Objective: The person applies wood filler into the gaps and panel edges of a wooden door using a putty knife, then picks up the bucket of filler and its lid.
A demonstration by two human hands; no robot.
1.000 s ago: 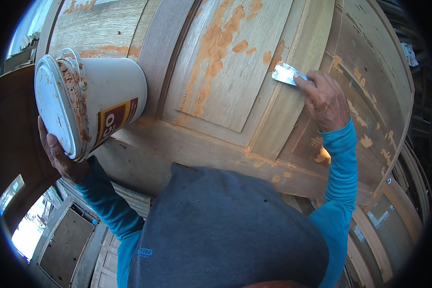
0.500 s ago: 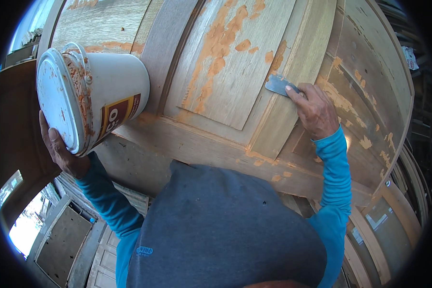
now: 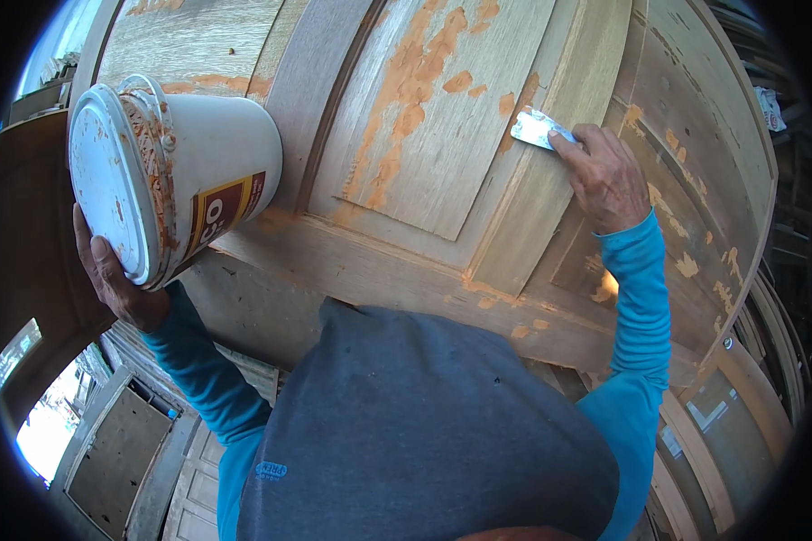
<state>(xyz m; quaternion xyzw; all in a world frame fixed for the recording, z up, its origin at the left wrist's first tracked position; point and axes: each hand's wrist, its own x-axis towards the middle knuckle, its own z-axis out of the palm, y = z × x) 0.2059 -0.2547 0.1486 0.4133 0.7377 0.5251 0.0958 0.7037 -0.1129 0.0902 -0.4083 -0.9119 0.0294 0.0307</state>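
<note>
My right hand [image 3: 607, 178] grips a putty knife [image 3: 541, 129], its flat metal blade shining against a moulding of the wooden door [image 3: 424, 243]. Orange-brown filler [image 3: 412, 86] lies in patches on the raised panel left of the blade. At the left, a white plastic bucket [image 3: 221, 135] with a filler-smeared lid and a wire handle lies tipped on its side on the door. My left hand [image 3: 122, 281] rests against the lid's lower edge, thumb on the lid; its other fingers are partly hidden behind it.
More filler patches [image 3: 686, 264] dot the door's right side. Below it at the lower right stand wooden frames [image 3: 695, 446]. A panelled door [image 3: 194, 496] leans at the lower left, and stacked boards [image 3: 771, 352] line the right edge.
My right hand has moved the putty knife a little up and to the right along the door, and the blade now catches bright light. The bucket and left hand have barely shifted.
</note>
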